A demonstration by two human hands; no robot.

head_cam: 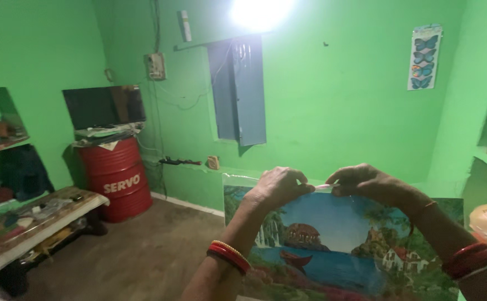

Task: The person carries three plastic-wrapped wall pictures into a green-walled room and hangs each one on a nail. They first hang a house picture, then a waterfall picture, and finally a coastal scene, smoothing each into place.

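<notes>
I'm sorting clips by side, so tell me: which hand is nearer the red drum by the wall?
Left. The left hand grips the top edge of the landscape poster on the side toward the red drum; the right hand holds the same edge farther away.

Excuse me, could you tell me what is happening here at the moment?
A person holds up a large glossy landscape picture in a clear plastic sleeve in a green-walled room. The left hand and the right hand, both wrists in red bangles, pinch its top edge side by side, each grip closed on the plastic. Behind stand a red metal drum with a dark flat screen above it, and a cluttered low table on the left.
</notes>
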